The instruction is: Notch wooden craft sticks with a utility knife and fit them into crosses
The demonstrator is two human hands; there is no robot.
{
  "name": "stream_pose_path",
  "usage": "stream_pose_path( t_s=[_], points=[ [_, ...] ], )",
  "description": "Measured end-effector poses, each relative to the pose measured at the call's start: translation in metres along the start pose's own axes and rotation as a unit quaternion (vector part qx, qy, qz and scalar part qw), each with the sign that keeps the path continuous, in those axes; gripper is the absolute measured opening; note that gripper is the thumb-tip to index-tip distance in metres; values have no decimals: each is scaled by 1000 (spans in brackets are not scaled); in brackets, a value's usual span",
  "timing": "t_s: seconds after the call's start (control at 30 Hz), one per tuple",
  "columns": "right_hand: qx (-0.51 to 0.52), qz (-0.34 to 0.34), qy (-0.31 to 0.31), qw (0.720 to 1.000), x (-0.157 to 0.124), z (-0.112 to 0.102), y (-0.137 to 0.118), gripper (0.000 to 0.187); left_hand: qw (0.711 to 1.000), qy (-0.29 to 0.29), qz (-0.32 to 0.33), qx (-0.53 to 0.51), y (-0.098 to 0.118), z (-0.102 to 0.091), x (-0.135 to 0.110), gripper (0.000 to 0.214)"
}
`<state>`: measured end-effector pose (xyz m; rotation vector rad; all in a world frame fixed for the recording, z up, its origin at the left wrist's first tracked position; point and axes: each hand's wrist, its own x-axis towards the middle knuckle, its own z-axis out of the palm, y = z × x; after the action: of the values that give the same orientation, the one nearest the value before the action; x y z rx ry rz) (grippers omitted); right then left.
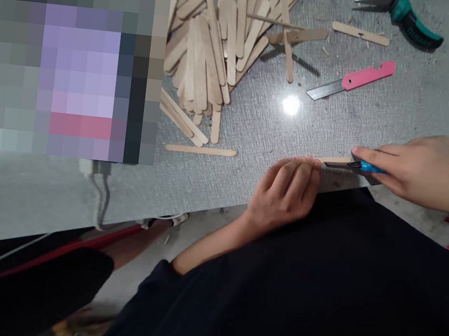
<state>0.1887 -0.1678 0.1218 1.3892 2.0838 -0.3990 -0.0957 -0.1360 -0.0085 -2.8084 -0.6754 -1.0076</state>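
Observation:
Near the table's front edge, my left hand [291, 188] has its fingers closed on a wooden craft stick [335, 160], pressing it against the tabletop. Only the stick's right part shows; my fingers cover the rest. My right hand [421, 167] grips a utility knife [371, 167] with a blue handle. Its dark blade points left, lying along the near side of the stick. The right index finger stretches along the stick's right end. Just left of my left hand, another craft stick [200, 150] lies flat by itself.
A heap of craft sticks [204, 53] spreads over the back of the table [247, 181]. Beyond my hands lie a pink folding knife [368, 79] with its blade out, a notched stick [360, 33] and green-black pliers [416, 28]. A grey cable [103, 198] hangs over the edge at left.

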Motion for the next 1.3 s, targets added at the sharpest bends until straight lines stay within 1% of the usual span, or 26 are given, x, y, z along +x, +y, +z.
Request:
stream_pose_path(
  t_s=[0.1,0.3,0.47,0.6,0.8,1.0,1.1,1.2,1.3],
  points=[
    [19,3,10,1000,-1,3,2,57,1000,5,9,19,-1,-2,6,17],
    [44,-4,32,999,-1,6,5,57,1000,4,12,28,-1,-3,7,15],
    [32,-4,22,999,0,10,7,57,1000,-2,3,4,0,-2,5,23],
    [21,2,15,1000,-1,10,5,59,1000,-22,-8,10,2,-3,4,23],
    [-35,-19,-24,999,3,0,2,60,999,-9,2,38,2,-5,8,25],
    [-67,-29,-55,996,6,-16,-1,52,1000,-9,-3,20,3,-3,4,28],
    [-101,-32,-75,991,5,-20,-4,58,999,-21,-17,17,3,-1,-1,26],
    [-87,-32,-76,993,3,-21,-6,63,999,-33,-37,-14,4,-1,-3,27],
    [-41,-27,-58,997,2,-26,-7,58,999,-5,-27,-17,4,-1,-3,26]
  ],
)
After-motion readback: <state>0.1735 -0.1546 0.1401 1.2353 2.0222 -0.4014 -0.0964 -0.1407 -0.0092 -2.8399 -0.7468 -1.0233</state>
